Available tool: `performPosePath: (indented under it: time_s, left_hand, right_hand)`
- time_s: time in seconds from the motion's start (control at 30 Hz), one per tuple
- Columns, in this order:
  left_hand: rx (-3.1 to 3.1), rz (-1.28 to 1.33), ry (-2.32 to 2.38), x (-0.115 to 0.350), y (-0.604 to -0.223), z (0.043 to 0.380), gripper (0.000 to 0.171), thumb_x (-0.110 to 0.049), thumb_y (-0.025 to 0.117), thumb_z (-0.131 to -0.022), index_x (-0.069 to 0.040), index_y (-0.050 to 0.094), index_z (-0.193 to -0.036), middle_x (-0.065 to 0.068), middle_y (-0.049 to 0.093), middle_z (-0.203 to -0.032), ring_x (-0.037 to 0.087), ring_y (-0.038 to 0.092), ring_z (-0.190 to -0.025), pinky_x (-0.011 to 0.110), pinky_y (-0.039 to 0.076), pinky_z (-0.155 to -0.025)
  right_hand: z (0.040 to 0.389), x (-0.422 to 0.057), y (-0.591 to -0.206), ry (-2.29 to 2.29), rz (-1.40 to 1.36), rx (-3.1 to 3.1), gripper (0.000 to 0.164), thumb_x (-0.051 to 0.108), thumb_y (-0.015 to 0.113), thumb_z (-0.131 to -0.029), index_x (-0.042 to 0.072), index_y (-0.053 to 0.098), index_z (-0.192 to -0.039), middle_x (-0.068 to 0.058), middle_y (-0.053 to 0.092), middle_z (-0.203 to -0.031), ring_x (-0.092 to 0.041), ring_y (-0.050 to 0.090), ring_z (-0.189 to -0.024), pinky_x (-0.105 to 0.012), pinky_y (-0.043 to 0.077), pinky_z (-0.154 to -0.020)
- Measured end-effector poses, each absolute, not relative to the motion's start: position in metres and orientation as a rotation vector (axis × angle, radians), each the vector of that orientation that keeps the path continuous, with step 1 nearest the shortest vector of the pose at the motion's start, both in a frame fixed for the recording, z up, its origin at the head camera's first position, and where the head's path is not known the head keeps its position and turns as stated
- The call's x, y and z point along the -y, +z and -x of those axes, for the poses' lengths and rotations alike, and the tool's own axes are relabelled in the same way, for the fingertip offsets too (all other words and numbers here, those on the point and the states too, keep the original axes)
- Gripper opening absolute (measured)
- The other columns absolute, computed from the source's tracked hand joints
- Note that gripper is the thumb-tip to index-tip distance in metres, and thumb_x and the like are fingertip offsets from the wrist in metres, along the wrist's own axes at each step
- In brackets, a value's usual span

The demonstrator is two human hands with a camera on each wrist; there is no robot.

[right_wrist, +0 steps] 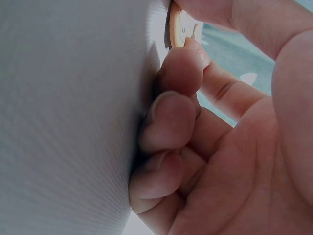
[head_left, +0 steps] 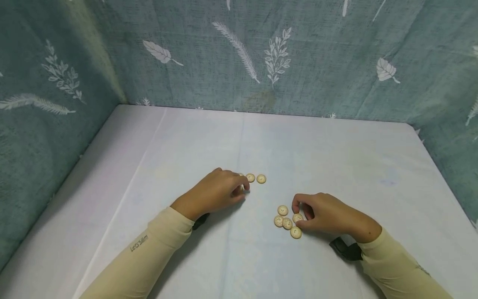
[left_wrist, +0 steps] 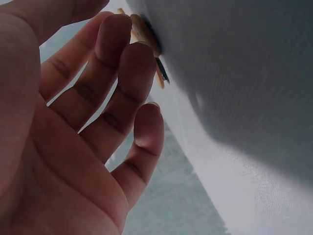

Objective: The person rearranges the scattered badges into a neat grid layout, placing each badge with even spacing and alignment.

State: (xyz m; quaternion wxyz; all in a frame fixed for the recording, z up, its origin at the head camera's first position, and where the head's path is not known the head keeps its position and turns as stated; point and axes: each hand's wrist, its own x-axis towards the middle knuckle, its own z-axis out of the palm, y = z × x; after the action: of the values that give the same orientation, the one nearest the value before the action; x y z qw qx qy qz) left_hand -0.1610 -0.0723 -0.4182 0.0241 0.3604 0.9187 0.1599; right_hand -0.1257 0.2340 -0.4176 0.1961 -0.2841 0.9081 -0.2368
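Note:
Pale wooden buttons lie on the white cloth in two groups. In the head view, a short row at the middle includes one button (head_left: pixel 261 178) at its right end, and my left hand (head_left: pixel 216 189) partly covers the row's left end. Loosely bent, the left fingers (left_wrist: pixel 137 68) come close to a button (left_wrist: pixel 145 35) in the left wrist view, with nothing gripped. My right hand (head_left: pixel 328 214) pinches a button (head_left: pixel 297 217) between thumb and index finger, low at the cloth. The same button (right_wrist: pixel 177 25) shows edge-on in the right wrist view, the other fingers curled against the cloth.
Several more buttons (head_left: pixel 287 224) cluster just left of the right hand. A white cloth (head_left: pixel 179 137) covers the table. Green leaf-patterned fabric (head_left: pixel 209 62) hangs at the back and both sides. A dark strap (head_left: pixel 345 249) is on the right wrist.

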Motion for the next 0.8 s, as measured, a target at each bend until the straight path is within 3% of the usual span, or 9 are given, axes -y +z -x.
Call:
performPosePath:
  time_s: [0.8]
  left_hand:
    - [-2.791, -1.24, 0.497, 0.056, -0.421, 0.145, 0.01, -0.018, 0.073, -0.088, -0.022, 0.073, -0.097, -0.017, 0.058, -0.068, -0.001, 0.052, -0.066, 0.034, 0.047, -0.077]
  right_hand:
    - [0.125, -0.234, -0.419, -0.67, 0.79, -2.547, 0.023, 0.02, 0.077, -0.081, 0.025, 0.057, -0.092, 0.015, 0.046, -0.062, 0.002, 0.042, -0.055, -0.02, 0.037, -0.057]
